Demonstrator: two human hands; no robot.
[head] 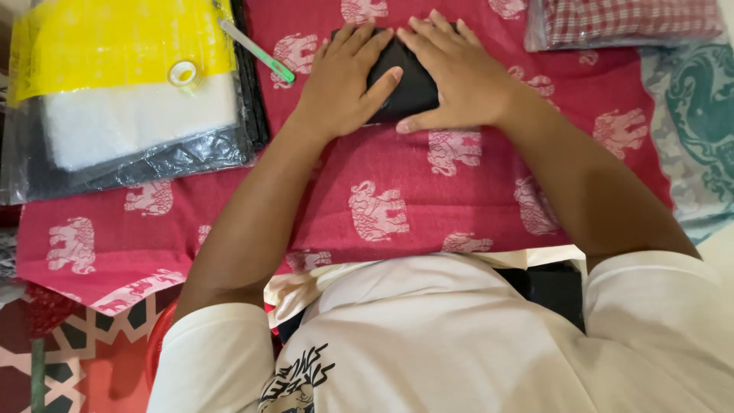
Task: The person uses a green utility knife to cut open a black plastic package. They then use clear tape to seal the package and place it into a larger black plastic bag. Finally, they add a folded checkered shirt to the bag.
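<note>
Covering most of the work surface is a red cloth [413, 164] printed with pale elephant figures, spread flat and running from the near edge to the far edge of the view. At far left lies a large clear plastic bag [115, 115] with a yellow upper panel, a white folded item inside and a round valve on its face; a green-and-white slider clip [256, 51] rests at its right edge, pointing toward the hands. At far right sits a packaged red checked fabric [623, 21], with a teal patterned cloth [699, 115] just beyond the red cloth's right border. At far centre, a black folded item [409, 84] lies on the red cloth under both hands. The left hand [344, 80] is flat and open, palm down on the item's left part, thumb extended across its face. The right hand [459, 73] is likewise flat and open, pressing its right part, fingers overlapping the far edge. Neither hand grips; both press. Risk noted: uneven downward pressure could let the folded item spring open or skew, and sliding it might ruck the loose cloth beneath. The slider clip, lying near the left hand, could be knocked aside.
</note>
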